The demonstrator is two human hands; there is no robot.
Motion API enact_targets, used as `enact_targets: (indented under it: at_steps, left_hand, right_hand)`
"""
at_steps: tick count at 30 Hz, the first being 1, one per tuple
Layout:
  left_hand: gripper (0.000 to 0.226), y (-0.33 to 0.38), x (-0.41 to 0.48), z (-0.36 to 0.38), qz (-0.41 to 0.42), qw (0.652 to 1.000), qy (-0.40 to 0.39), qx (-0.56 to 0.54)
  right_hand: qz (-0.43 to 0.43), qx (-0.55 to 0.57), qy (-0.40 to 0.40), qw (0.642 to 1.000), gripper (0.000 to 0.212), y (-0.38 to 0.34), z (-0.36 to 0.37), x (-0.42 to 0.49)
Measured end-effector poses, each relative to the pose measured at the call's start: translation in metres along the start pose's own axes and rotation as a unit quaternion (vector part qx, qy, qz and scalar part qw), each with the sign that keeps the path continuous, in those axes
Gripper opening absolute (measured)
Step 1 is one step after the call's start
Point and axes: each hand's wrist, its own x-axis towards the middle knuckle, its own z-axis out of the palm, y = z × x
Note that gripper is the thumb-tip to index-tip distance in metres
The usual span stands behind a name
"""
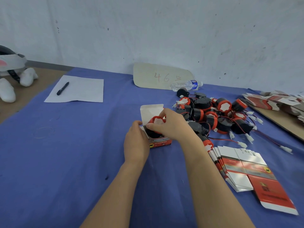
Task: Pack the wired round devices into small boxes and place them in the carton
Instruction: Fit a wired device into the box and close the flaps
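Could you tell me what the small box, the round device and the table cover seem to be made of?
Small box: thin printed card, probably; plain white inside, creased flaps.
Round device: likely moulded plastic; black body, red rim, smooth.
Table cover: woven cloth, it seems; blue, matte, softly wrinkled.

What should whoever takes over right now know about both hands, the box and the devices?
Left hand holds the small box by its left side, with the lid flap open.
Right hand grips a round device and has it partly inside that box.
Done: one box folded up, device part-way in.
Left: seat the device, tuck in its wire and shut the flap. Then pack the pile of wired devices using the flat boxes.
The carton is out of view.
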Motion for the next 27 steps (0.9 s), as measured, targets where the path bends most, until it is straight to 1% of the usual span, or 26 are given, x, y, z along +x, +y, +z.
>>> enact_targets:
  at_steps: [3, 7, 13, 16, 18, 20, 21, 24, 25, 27]
  left_hand:
    - [0.035, -0.001, -0.001, -0.001, 0.000, 1.000, -0.006, 0.002]
    - [0.036, 0.000, 0.000, 0.000, -0.004, 1.000, -0.010, 0.002]
    - [0.036, -0.002, -0.001, 0.001, -0.009, 1.000, -0.013, -0.008]
    - [0.036, 0.000, 0.000, 0.001, -0.014, 1.000, -0.016, -0.010]
    - [0.034, 0.000, 0.001, 0.000, -0.021, 1.000, -0.007, -0.021]
    - [0.031, -0.001, 0.001, -0.002, -0.023, 0.999, 0.005, -0.046]
    - [0.029, -0.001, 0.001, -0.003, -0.022, 0.998, 0.007, -0.056]
    - [0.021, 0.001, 0.001, -0.002, -0.034, 0.996, 0.008, -0.082]
    - [0.024, 0.001, 0.002, -0.001, -0.039, 0.996, 0.007, -0.083]
    - [0.035, 0.000, 0.001, -0.002, -0.032, 0.997, 0.008, -0.073]
  right_hand:
    - [0.000, -0.017, -0.002, 1.000, 0.056, -0.004, -0.002, 0.000]
    - [0.004, -0.024, 0.005, 1.000, 0.052, -0.007, -0.001, -0.001]
    - [0.010, -0.062, -0.027, 0.998, 0.050, -0.010, -0.007, 0.002]
    - [0.003, -0.095, -0.044, 0.995, 0.049, -0.005, 0.003, 0.002]
    - [0.002, -0.062, -0.022, 0.998, 0.047, 0.001, 0.014, 0.000]
    - [0.001, -0.036, 0.009, 0.999, 0.041, 0.006, 0.023, -0.004]
    - [-0.005, -0.044, 0.022, 0.999, 0.036, 0.008, 0.026, -0.005]
    - [-0.043, -0.139, 0.045, 0.988, 0.026, 0.012, 0.037, -0.003]
    - [-0.043, -0.161, 0.051, 0.985, 0.024, 0.012, 0.039, -0.003]
    - [-0.034, -0.159, 0.053, 0.985, 0.023, 0.013, 0.041, 0.000]
